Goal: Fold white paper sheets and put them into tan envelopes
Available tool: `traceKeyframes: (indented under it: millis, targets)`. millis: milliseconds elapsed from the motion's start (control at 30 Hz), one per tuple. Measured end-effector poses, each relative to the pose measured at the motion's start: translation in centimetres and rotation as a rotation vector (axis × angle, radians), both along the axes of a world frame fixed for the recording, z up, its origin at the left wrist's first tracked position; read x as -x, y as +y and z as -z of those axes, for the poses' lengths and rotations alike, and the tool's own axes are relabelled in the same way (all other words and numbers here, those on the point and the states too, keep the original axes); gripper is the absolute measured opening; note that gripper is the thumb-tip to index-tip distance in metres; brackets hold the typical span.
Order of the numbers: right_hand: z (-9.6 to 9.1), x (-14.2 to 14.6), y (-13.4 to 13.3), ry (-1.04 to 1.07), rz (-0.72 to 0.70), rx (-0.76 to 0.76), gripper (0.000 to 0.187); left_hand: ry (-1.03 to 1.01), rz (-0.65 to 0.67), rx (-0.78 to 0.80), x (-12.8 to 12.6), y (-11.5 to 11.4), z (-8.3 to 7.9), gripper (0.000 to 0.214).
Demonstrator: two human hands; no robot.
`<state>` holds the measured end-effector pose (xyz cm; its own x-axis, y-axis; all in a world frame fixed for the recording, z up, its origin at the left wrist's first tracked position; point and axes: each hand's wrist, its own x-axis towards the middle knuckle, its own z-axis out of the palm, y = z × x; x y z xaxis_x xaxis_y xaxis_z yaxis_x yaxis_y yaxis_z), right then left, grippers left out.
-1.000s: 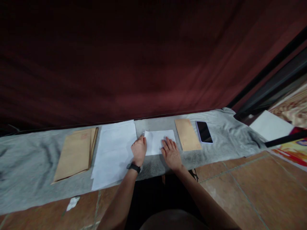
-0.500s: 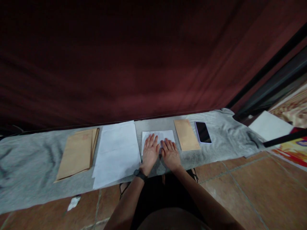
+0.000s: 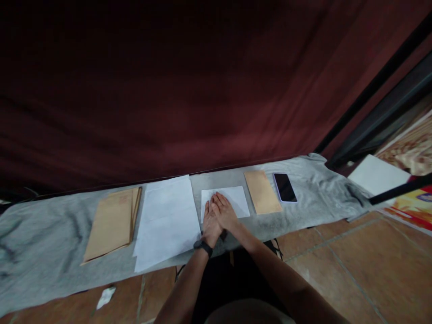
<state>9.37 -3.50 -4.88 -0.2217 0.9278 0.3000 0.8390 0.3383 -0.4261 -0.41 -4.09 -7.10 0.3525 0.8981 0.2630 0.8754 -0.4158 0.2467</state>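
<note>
A folded white paper (image 3: 236, 199) lies on the grey cloth (image 3: 47, 234) in front of me. My left hand (image 3: 209, 225), with a black watch on its wrist, lies flat on the paper's left part, fingers stretched out. My right hand (image 3: 225, 212) lies flat too, partly over the left hand, pressing on the same paper. Neither hand holds anything. A stack of white sheets (image 3: 167, 220) sits just left of the folded paper. A single brown envelope (image 3: 262, 191) lies just right of it.
A pile of brown envelopes (image 3: 111, 222) lies at the left of the cloth, and a dark phone (image 3: 285, 187) at the right. A dark red curtain hangs behind. A paper scrap (image 3: 105, 297) lies on the tiled floor. A white board (image 3: 378, 174) sits far right.
My left hand moved from the paper's left edge onto the paper. My right hand slid left and now overlaps the left hand. The paper lies flatter.
</note>
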Motion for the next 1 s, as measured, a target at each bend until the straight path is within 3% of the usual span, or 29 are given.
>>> traceKeyframes:
  millis: [100,367,733,800,1000]
  targets:
    - [0.3,-0.5,0.9,-0.044,0.031,-0.002,0.051,0.063,-0.040,0.024,-0.2,0.0,-0.2,0.062]
    - [1.6,-5.3,0.7,-0.162,0.151,-0.045,0.054,0.105,-0.180,0.059,-1.3,-0.2,-1.8,0.058]
    - [2.7,-6.2,-0.3,-0.202,0.339,-0.104,0.064,-0.047,-0.491,-0.018,-1.1,0.1,-1.4,0.062]
    - [2.7,-6.2,-0.3,-0.202,0.341,-0.092,0.064,-0.058,-0.477,-0.039,-1.6,0.4,-1.5,0.062]
    - [2.5,-6.2,-0.3,-0.199,0.336,-0.065,0.060,0.014,-0.176,0.037,-4.3,2.1,-2.3,0.058]
